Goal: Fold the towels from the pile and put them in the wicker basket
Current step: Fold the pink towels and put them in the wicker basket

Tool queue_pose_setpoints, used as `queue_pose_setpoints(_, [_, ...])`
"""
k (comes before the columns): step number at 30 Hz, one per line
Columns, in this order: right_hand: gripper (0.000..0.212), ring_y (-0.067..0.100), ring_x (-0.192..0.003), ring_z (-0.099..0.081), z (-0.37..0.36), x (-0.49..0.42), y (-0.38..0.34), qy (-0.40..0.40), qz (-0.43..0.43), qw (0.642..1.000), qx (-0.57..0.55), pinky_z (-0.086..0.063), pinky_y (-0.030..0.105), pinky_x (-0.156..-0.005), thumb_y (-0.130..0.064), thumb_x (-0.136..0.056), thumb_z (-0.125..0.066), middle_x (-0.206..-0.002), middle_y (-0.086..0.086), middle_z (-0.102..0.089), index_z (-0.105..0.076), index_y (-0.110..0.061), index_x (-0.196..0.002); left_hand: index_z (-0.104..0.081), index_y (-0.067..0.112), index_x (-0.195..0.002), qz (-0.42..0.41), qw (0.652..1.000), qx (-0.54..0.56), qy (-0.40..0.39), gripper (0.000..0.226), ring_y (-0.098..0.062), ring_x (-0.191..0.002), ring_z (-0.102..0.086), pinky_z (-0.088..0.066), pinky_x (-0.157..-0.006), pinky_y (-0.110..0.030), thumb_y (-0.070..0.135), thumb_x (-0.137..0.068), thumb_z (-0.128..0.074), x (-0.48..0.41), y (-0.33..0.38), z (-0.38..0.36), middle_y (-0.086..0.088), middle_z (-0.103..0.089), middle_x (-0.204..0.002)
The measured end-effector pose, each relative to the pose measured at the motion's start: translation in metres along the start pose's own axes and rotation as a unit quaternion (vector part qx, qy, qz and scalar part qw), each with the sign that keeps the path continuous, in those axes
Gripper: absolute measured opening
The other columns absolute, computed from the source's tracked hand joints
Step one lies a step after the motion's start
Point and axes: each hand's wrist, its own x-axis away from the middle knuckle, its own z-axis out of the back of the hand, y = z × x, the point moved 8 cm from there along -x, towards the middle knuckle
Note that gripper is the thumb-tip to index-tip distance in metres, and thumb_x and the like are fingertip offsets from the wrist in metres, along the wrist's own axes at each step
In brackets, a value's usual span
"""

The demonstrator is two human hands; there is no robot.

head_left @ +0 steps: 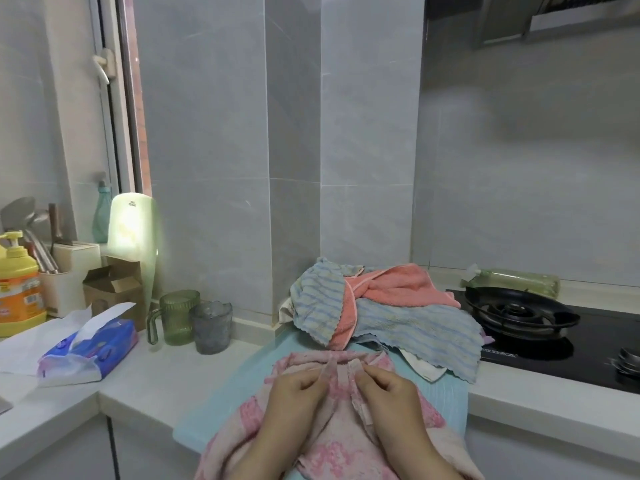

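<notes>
1. A white counter (pixel 156 382) runs along a grey tiled wall (pixel 346 133), which juts forward as a square column in the middle.
2. A pale blue mat (pixel 239 393) lies on the counter at the near edge, and a pink towel (pixel 341 441) is spread on it, its near end hanging over the edge.
3. The left hand (pixel 298 389) has its fingers curled and pinches a raised fold of the pink towel near its far edge.
4. The right hand (pixel 391 389), just beside it, is curled the same way and pinches the next fold.
5. The pile of towels (pixel 398 313) sits behind the pink one against the column: blue-striped cloths with a coral towel draped through them.
6. Right of the pile is a black stove (pixel 554 341) with a round burner (pixel 516 311); a greenish bottle (pixel 512 280) lies along the wall behind it.
7. Left of the mat stand a green mug (pixel 178 317) and a grey mug (pixel 211 327), touching or nearly so.
8. Further left lie an open tissue pack (pixel 93 348), a cardboard box (pixel 114 285), a pale green cutting board (pixel 133 237) leaning upright, a white utensil holder (pixel 69 271) and a yellow pump bottle (pixel 19 282).
9. A window (pixel 117 98) stands in the left corner.
</notes>
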Motion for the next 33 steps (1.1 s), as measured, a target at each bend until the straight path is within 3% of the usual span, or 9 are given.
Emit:
queue_pose_setpoints(3, [0.029,0.009,-0.064,-0.05,0.001,-0.002,-0.002,0.028,0.032,0.999,-0.002,-0.033,0.023,-0.06,-0.026,-0.091,-0.066,-0.071,0.021,-0.067,-0.072,0.002,-0.083,-0.081,0.022,-0.081,0.006,0.999,0.035,-0.01,0.032,0.001,-0.086,-0.067,-0.046,-0.075,-0.01,0.0,-0.09,-0.059,0.002,0.006,0.002,0.013,-0.075,-0.089])
queue_pose_setpoints(4, [0.026,0.006,-0.083,-0.028,0.0,-0.003,-0.002,0.039,0.041,0.998,-0.002,-0.033,0.022,-0.062,-0.023,-0.092,-0.065,-0.083,0.024,-0.066,-0.07,0.003,-0.09,-0.08,0.026,-0.087,0.001,0.999,0.046,-0.008,0.035,0.005,-0.09,-0.067,-0.045,-0.077,-0.008,-0.001,-0.09,-0.059,0.005,0.01,0.002,0.017,-0.075,-0.092])
queue_pose_setpoints(5, [0.021,0.022,-0.103,-0.043,-0.001,-0.004,-0.002,0.044,0.045,0.998,-0.001,-0.032,0.022,-0.061,-0.019,-0.092,-0.065,-0.082,0.024,-0.067,-0.072,0.0,-0.088,-0.079,0.03,-0.089,-0.007,0.998,0.055,-0.009,0.037,0.008,-0.092,-0.066,-0.044,-0.077,-0.006,-0.001,-0.09,-0.058,0.008,0.012,0.001,0.02,-0.074,-0.093])
queue_pose_setpoints(8, [0.045,0.005,-0.065,-0.025,-0.009,-0.008,-0.006,0.028,0.048,0.998,0.03,-0.027,0.024,-0.053,-0.01,-0.09,-0.065,-0.05,0.001,-0.041,-0.037,-0.014,-0.055,-0.077,0.035,-0.088,-0.02,0.998,0.06,-0.011,0.045,0.01,-0.093,-0.065,-0.043,-0.078,-0.004,-0.005,-0.091,-0.057,0.005,0.013,0.0,0.021,-0.074,-0.094])
queue_pose_setpoints(11, [0.04,-0.003,-0.06,-0.049,-0.013,-0.005,-0.008,0.011,0.051,0.998,0.034,-0.042,0.018,-0.06,-0.01,-0.09,-0.066,-0.058,-0.014,-0.057,-0.063,-0.024,-0.053,-0.077,0.044,-0.077,-0.021,0.998,0.055,-0.025,0.053,0.012,-0.087,-0.065,-0.043,-0.075,-0.004,-0.003,-0.091,-0.057,0.006,0.013,-0.002,0.02,-0.074,-0.088])
queue_pose_setpoints(13, [0.021,-0.009,-0.078,-0.065,-0.017,-0.003,-0.009,-0.006,0.055,0.998,0.033,-0.048,0.01,-0.073,-0.012,-0.091,-0.065,-0.078,-0.019,-0.073,-0.081,-0.022,-0.082,-0.076,0.047,-0.075,-0.015,0.997,0.068,-0.033,0.056,0.011,-0.093,-0.065,-0.043,-0.076,-0.003,-0.002,-0.092,-0.057,0.005,0.012,-0.004,0.021,-0.074,-0.091])
queue_pose_setpoints(25, [0.021,-0.003,-0.069,-0.06,-0.019,-0.003,-0.008,-0.005,0.046,0.996,0.078,-0.05,0.021,-0.069,-0.022,-0.094,-0.063,-0.071,-0.005,-0.074,-0.08,-0.022,-0.081,-0.071,0.056,-0.084,-0.022,0.999,0.025,-0.036,0.06,0.009,-0.101,-0.064,-0.043,-0.085,-0.005,-0.002,-0.091,-0.058,0.003,0.0,-0.007,0.025,-0.072,-0.099])
queue_pose_setpoints(29, [0.022,-0.011,-0.088,-0.065,-0.02,-0.003,-0.008,-0.015,0.033,0.998,0.06,-0.046,0.006,-0.074,-0.012,-0.092,-0.063,-0.087,-0.023,-0.073,-0.077,-0.027,-0.101,-0.072,0.053,-0.087,-0.015,0.999,0.005,-0.048,0.055,0.011,-0.086,-0.064,-0.045,-0.078,-0.01,0.001,-0.092,-0.057,0.003,-0.003,-0.011,0.022,-0.073,-0.09])
queue_pose_setpoints(33, [0.046,0.002,-0.084,-0.066,-0.024,-0.003,0.0,-0.043,-0.015,0.999,-0.012,-0.046,0.015,-0.074,-0.012,-0.068,-0.046,-0.093,-0.005,-0.075,-0.079,-0.027,-0.096,-0.077,0.047,-0.084,-0.001,0.998,0.023,-0.052,0.041,0.005,-0.08,-0.066,-0.046,-0.074,-0.014,0.012,-0.092,-0.057,0.003,-0.004,-0.013,0.019,-0.074,-0.083])
